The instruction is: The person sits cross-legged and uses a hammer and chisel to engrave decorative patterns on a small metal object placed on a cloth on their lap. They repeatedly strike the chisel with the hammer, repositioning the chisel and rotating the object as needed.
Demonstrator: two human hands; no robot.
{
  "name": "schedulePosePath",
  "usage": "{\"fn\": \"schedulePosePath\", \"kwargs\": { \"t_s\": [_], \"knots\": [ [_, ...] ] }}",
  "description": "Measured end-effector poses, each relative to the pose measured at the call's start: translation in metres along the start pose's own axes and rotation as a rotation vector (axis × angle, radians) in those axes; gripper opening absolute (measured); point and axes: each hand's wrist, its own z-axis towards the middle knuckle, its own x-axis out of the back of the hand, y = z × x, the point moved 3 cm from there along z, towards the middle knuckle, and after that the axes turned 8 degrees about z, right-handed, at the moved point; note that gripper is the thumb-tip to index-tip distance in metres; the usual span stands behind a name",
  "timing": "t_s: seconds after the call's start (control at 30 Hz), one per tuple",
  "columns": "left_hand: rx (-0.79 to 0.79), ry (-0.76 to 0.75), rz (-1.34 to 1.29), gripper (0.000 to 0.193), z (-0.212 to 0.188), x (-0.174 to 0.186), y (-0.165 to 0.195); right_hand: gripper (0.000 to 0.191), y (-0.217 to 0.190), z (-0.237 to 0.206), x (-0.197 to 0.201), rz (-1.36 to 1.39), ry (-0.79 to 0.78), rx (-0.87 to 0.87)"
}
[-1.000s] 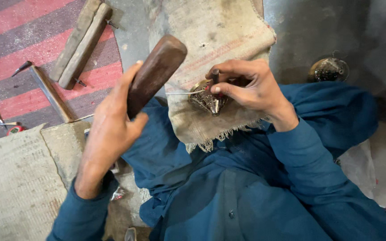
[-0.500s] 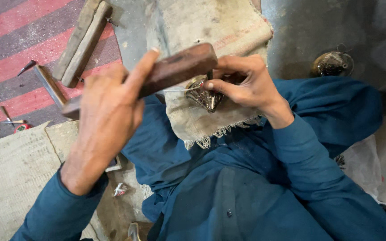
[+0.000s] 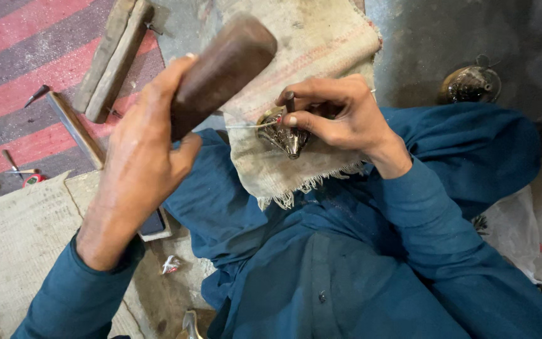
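My left hand [image 3: 142,157] grips a dark brown wooden mallet block [image 3: 221,69], raised above and left of the work. My right hand [image 3: 340,116] pinches a thin dark punch [image 3: 290,103] upright on a small ornate metal piece [image 3: 283,135]. That piece rests on a frayed beige cloth [image 3: 321,44] draped over my knee. A thin wire [image 3: 243,126] sticks out leftward from the metal piece. I wear dark teal clothing [image 3: 346,263].
Wooden bars [image 3: 111,59] and a flat metal strip [image 3: 76,129] lie on a red and grey striped mat at the left. A woven sack mat [image 3: 14,245] sits lower left. Another round metal object [image 3: 468,85] stands on the grey floor upper right.
The mallet came down to the punch half a second ago and is now lifted back up and to the left. My right hand has kept the punch on the metal piece.
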Motion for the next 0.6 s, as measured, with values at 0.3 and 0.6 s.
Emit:
{"fn": "schedulePosePath", "kwargs": {
  "t_s": [0.3, 0.6],
  "knots": [
    [-0.128, -0.055, 0.57, 0.08, 0.004, 0.002, 0.003, 0.028, 0.0, 0.0, 0.003, -0.027, 0.002, -0.031],
    [-0.012, -0.001, 0.005, 0.075, 0.011, 0.005, 0.002, 0.027, 0.004, -0.002, 0.005, 0.02, -0.022, -0.001]
  ]
}}
